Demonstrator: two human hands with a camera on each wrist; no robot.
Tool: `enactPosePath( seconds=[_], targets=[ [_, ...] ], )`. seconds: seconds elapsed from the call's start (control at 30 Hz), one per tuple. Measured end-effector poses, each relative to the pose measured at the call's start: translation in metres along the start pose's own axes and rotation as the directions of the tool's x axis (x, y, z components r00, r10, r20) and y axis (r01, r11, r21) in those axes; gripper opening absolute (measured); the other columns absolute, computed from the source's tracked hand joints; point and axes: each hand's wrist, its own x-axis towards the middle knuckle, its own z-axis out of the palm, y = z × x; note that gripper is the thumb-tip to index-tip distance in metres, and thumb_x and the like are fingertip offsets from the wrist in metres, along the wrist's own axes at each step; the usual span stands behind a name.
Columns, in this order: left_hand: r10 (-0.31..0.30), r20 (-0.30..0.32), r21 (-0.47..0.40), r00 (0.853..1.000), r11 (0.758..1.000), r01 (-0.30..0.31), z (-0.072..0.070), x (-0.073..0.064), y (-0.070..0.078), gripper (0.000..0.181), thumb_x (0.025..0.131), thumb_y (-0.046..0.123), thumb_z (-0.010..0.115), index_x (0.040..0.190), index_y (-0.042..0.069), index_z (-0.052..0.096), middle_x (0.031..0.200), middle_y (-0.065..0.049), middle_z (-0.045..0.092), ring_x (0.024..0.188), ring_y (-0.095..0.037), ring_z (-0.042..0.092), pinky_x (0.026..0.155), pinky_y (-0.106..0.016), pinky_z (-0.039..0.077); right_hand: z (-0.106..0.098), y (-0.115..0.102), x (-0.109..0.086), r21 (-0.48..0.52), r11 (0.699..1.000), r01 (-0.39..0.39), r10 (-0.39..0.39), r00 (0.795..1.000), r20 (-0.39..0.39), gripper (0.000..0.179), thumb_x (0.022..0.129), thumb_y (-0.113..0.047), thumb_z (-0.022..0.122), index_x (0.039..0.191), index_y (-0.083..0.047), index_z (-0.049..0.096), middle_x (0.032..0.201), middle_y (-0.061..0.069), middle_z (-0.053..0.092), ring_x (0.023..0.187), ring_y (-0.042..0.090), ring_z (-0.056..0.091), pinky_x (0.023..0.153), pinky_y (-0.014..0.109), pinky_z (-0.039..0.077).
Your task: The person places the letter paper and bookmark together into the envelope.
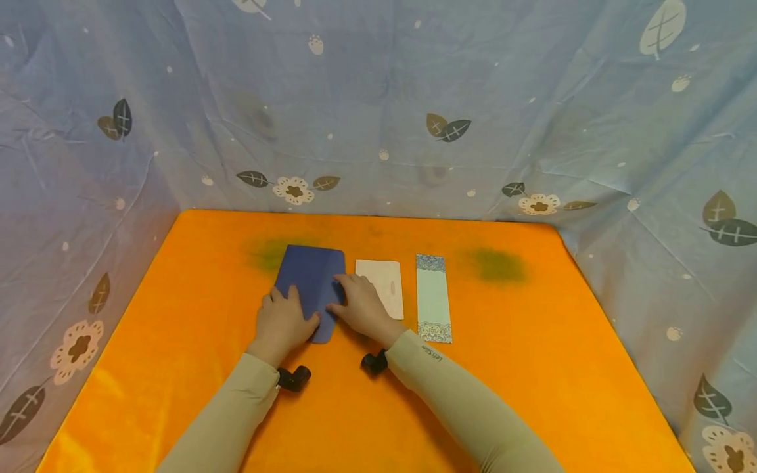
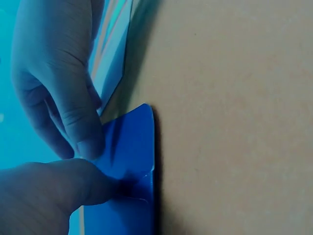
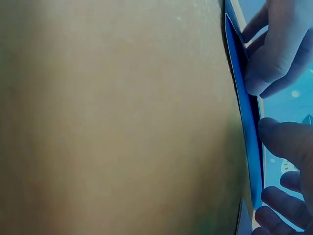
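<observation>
A blue envelope (image 1: 304, 276) with a creased, round-cornered flap (image 1: 332, 289) lies on the orange-covered table. My left hand (image 1: 282, 325) rests on its lower left part, fingers spread, thumb on the blue paper. The left wrist view shows that thumb (image 2: 88, 183) pressing near the crease. Over the right side, my right hand (image 1: 363, 309) touches the flap with thumb and fingertips apart. In the right wrist view the envelope (image 3: 244, 107) appears edge-on, slightly gaping, with the right thumb (image 3: 281, 137) against it. Both hands cover parts of the envelope.
Beside the envelope lies a white card (image 1: 384, 279), partly behind my right hand. Further right is a pale green strip (image 1: 433, 295) with lace-patterned ends. A patterned cloth (image 1: 378, 98) surrounds the orange table cover (image 1: 520, 368) at the back and sides.
</observation>
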Motion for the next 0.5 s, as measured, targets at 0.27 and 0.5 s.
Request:
enactPosePath(
  seconds=[0.27, 0.5],
  targets=[
    [-0.011, 0.051, -0.020, 0.999, 1.000, 0.012, -0.0026, -0.0031, 0.0007, 0.084, 0.087, 0.048, 0.063, 0.139, -0.014, 0.038, 0.130, -0.049, 0.033, 0.113, -0.061, 0.040, 0.083, -0.062, 0.046, 0.0029, -0.0023, 0.0005, -0.020, 1.000, 0.012, -0.011, 0.999, 0.033, 0.064, 0.088, -0.038, 0.070, 0.140, -0.007, 0.049, 0.136, 0.010, 0.054, 0.123, 0.027, 0.048, 0.103, 0.038, 0.038],
    [-0.023, 0.063, 0.004, 0.998, 1.000, 0.023, -0.0058, -0.0063, 0.0017, 0.085, 0.087, 0.052, 0.062, 0.137, -0.013, 0.041, 0.123, -0.046, 0.041, 0.106, -0.058, 0.044, 0.081, -0.061, 0.047, -0.0001, -0.0066, 0.0037, 0.063, 0.998, -0.010, 0.005, 0.996, 0.089, 0.060, 0.089, -0.029, 0.072, 0.139, -0.004, 0.050, 0.136, 0.013, 0.052, 0.124, 0.026, 0.047, 0.102, 0.035, 0.040]
  ],
)
